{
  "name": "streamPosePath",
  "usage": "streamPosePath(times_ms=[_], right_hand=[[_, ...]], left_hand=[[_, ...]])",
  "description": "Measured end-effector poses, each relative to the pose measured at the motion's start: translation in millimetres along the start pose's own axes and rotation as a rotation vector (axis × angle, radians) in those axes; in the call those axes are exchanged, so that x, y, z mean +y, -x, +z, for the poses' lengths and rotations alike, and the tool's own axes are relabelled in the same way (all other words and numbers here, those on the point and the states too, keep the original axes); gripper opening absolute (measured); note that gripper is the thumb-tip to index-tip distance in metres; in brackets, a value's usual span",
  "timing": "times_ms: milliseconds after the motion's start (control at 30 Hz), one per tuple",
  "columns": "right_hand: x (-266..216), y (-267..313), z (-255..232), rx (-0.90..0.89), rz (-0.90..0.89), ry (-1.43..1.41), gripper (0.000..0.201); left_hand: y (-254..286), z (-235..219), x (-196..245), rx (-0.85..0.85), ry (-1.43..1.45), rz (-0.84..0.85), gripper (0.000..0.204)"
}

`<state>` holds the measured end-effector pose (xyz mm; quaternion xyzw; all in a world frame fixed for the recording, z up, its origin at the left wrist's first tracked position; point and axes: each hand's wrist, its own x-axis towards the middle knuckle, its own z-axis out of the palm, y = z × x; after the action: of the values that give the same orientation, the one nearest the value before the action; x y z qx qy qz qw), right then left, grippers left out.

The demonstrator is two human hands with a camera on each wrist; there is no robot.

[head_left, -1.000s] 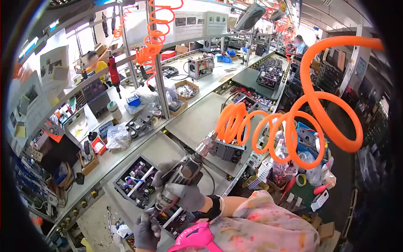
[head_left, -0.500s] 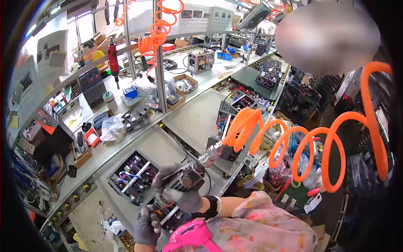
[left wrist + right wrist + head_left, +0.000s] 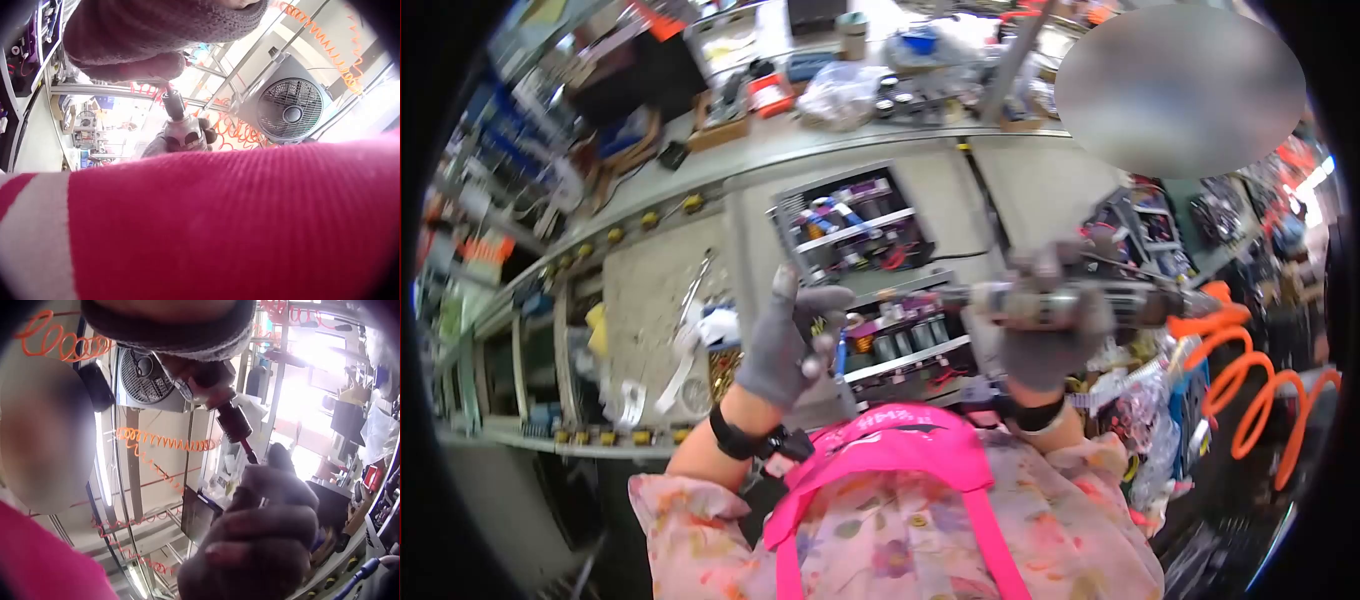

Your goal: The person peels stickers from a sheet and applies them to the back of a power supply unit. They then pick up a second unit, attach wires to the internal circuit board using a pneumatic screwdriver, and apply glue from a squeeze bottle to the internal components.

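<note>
We are gripping the power driver (image 3: 1025, 305) in our right hand (image 3: 1050, 340), fingers curled round its body, and pointing it towards our left hand (image 3: 785, 345). That hand is curling its fingers near the bit (image 3: 249, 450); with the blur, we can't tell whether it is pinching anything. The driver is hovering by the nearer open chassis (image 3: 915, 358), its orange hose (image 3: 1248, 362) trailing behind.

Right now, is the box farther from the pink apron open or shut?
Open. No lid covers the farther box, and blue wires and purple parts show inside.
</note>
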<state>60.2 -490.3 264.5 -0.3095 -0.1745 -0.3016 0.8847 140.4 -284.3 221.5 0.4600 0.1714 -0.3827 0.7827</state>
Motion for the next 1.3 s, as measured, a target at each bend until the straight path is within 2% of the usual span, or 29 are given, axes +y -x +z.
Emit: streamPosePath(times_ms=[33,100,133,200,300,333,433,533,633,700,767,1167,1300], right_hand=[[-5.4,-4.1,-5.4,0.05,-0.069,0.025,0.041],[-14.5,-1.6,-32.6,0.119,-0.152,0.206,0.046],[-17.6,1.5,-36.4,0.133,-0.137,0.246,0.045],[-20.9,5.3,-42.9,0.124,-0.122,0.283,0.045],[-20.6,12.3,-44.6,0.152,-0.08,0.333,0.046],[-20.6,13.6,-44.6,0.167,-0.063,0.342,0.047],[-20.2,14.0,-48.8,0.156,-0.09,0.397,0.047],[-21.5,13.3,-50.9,0.182,-0.105,0.401,0.047],[-20.0,11.8,-62.0,0.191,-0.167,0.51,0.046],[-14.7,12.2,-67.7,0.242,-0.187,0.564,0.047],[-9.0,14.0,-74.8,0.275,-0.196,0.643,0.048],[16.1,14.6,-90.0,0.201,-0.135,0.666,0.05],[17.4,18.8,-95.4,0.085,-0.075,0.709,0.045]], left_hand=[[-5.1,-25.9,8.5,-0.001,0.006,0.001,0.056],[7.7,-53.8,30.2,-0.042,-0.358,0.262,0.042],[5.8,-66.4,31.7,-0.072,-0.606,0.407,0.04],[-5.7,-83.8,29.6,-0.151,-1.107,0.694,0.045],[-18.2,-73.5,21.5,-0.306,-1.806,0.968,0.062],[-24.9,-65.9,19.5,-0.385,-1.897,0.816,0.059],[-61.1,-43.9,1.4,-0.595,-1.868,1.014,0.037],[-87.8,-8.8,-6.4,-0.57,-1.886,0.954,0.021],[-115.2,14.6,-20.2,-0.518,-1.89,0.877,0.025],[-121.0,22.1,-21.3,-0.54,-1.875,0.807,0.027],[-124.6,24.9,-19.9,-0.545,-1.88,0.76,0.028],[-127.8,39.0,-13.1,-0.552,-1.906,0.478,0.031],[-129.8,42.3,-21.6,-0.557,-1.876,0.447,0.03]])
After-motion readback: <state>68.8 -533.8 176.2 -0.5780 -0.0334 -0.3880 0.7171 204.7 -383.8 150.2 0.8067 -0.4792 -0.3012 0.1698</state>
